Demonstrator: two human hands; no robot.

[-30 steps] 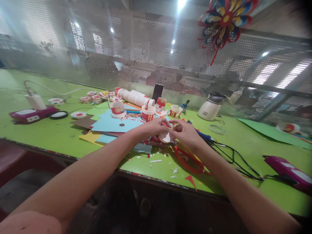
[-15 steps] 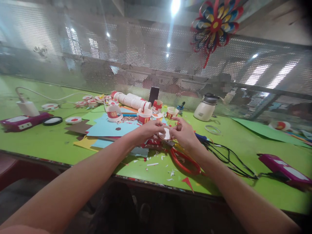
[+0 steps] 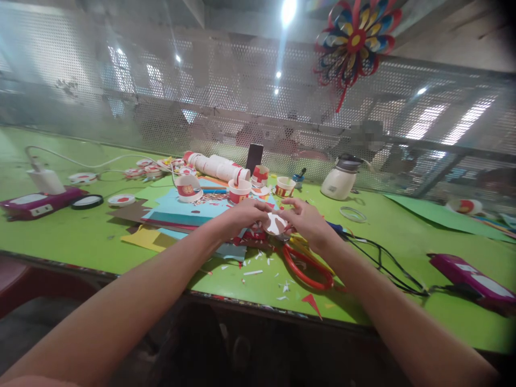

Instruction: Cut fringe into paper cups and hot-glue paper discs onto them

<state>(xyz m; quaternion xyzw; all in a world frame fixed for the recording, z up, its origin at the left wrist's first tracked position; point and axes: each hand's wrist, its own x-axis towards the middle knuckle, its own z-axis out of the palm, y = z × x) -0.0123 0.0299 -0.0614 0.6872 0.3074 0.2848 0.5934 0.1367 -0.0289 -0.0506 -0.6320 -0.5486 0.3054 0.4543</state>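
Note:
My left hand (image 3: 242,215) and my right hand (image 3: 306,221) meet over the green table (image 3: 72,231), both pinched on a small white paper disc (image 3: 275,223) with red on it. The fingers of both hands are curled round its edge. Red-handled scissors (image 3: 308,266) lie just below my right wrist among paper scraps. Sheets of coloured paper (image 3: 181,212) are stacked to the left of my left hand.
Red and white paper cups (image 3: 238,191), a roll of stacked cups (image 3: 215,165), a phone (image 3: 255,157) and a white glue pot (image 3: 337,183) stand behind. Purple devices (image 3: 28,201) (image 3: 470,274) lie at each side, with black cables (image 3: 382,263). A perforated screen (image 3: 201,97) backs the table; a paper pinwheel (image 3: 355,43) hangs on it.
Both hands have stayed together on the disc, turning it slightly. The view has shifted a little left and down. A dark blue sheet now shows in the paper stack.

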